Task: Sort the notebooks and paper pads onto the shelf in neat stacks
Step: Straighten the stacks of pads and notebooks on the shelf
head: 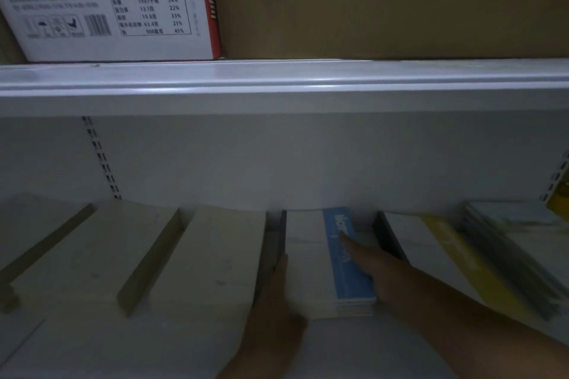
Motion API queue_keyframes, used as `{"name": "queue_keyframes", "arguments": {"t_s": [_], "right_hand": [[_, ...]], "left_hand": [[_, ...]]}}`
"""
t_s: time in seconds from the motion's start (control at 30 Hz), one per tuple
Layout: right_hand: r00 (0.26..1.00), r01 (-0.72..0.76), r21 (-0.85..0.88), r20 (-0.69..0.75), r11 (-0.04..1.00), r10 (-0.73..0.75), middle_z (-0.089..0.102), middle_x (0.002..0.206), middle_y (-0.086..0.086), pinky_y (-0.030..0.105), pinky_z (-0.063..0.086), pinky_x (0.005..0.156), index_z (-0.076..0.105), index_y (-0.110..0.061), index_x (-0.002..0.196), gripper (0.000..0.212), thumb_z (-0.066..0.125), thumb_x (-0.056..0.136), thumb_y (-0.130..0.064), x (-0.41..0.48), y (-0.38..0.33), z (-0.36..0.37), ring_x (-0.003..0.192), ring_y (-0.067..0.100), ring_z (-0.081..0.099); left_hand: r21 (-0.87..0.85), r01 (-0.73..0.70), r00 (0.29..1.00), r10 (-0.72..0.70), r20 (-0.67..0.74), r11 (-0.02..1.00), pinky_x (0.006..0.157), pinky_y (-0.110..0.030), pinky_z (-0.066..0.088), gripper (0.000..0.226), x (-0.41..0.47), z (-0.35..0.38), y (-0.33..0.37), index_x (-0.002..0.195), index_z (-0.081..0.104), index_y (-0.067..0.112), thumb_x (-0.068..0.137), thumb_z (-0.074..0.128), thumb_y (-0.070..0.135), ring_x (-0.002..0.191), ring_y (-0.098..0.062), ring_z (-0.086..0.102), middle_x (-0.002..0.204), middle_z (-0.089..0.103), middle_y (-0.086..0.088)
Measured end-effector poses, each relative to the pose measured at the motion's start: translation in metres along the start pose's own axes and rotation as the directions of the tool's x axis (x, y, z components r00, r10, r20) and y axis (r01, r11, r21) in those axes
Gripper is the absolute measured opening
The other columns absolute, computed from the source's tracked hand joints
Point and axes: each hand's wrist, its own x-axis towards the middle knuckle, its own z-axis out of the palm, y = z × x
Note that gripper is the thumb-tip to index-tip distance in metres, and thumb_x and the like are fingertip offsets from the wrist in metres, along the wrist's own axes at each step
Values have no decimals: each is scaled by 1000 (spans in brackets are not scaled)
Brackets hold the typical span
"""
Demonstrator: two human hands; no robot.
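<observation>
A stack of notebooks with white covers and a blue stripe lies on the white shelf, in the middle. My right hand rests flat on top of it, fingers straight along the blue stripe. My left hand lies against the stack's left side, fingers stretched along its dark edge. To the right lies a stack with a yellow stripe, then a further stack of pale notebooks. Three cream pad stacks sit to the left.
An upper shelf board hangs low over the stacks, carrying a white printed carton and a brown cardboard box. The shelf's back wall stands right behind the stacks. The light is dim.
</observation>
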Motion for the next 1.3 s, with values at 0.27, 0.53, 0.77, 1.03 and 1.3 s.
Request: {"name": "queue_keyframes", "arguments": {"t_s": [0.27, 0.53, 0.77, 1.03, 1.3], "right_hand": [[983, 176, -63, 59, 982, -172, 65, 91, 3, 28, 51, 62, 59, -9, 119, 30, 56, 94, -25, -8, 20, -9, 79, 20, 63], [939, 339, -291, 163, 895, -303, 61, 112, -5, 7, 47, 62, 49, -27, 119, 30, 55, 93, -12, -6, 34, -25, 87, 3, 60], [928, 351, -163, 187, 922, -321, 67, 102, -7, 17, 49, 64, 56, -29, 112, 43, 50, 88, 6, 7, 42, -25, 90, 8, 64], [921, 380, 22, 85, 925, -380, 69, 86, -12, 28, 48, 68, 61, -29, 92, 44, 42, 90, 11, 2, 56, -22, 80, 10, 66], [937, 326, 114, 90, 939, -336, 70, 66, -21, 13, 49, 49, 61, -28, 88, 47, 37, 92, 12, 3, 50, -23, 59, -4, 66]], "left_hand": [[-25, -1, 998, 0, -59, 1000, 83, -18, 44, 109, -5, 1, 7, 127, -16, 61, 77, 65, 9, 97, -5, 56, 134, 51, 12], [43, 171, 982, -166, -94, 984, 86, -27, 49, 114, -4, 0, 19, 134, -20, 53, 74, 68, 12, 102, -19, 63, 119, 62, 0], [33, 284, 954, -279, -106, 958, 81, -25, 48, 102, 3, -2, 26, 149, 9, 40, 69, 64, 10, 87, -15, 59, 99, 59, 8], [-344, 348, 937, -333, 104, 872, 46, 0, 38, 89, 1, -12, 30, 151, 16, 16, 79, 62, -9, 71, 6, 46, 117, 49, 5], [-681, 433, 889, -405, 214, 591, 94, -38, 48, 62, 16, -11, 28, 123, 61, 16, 64, 74, 34, 103, -25, 60, 117, 63, -7]]}}
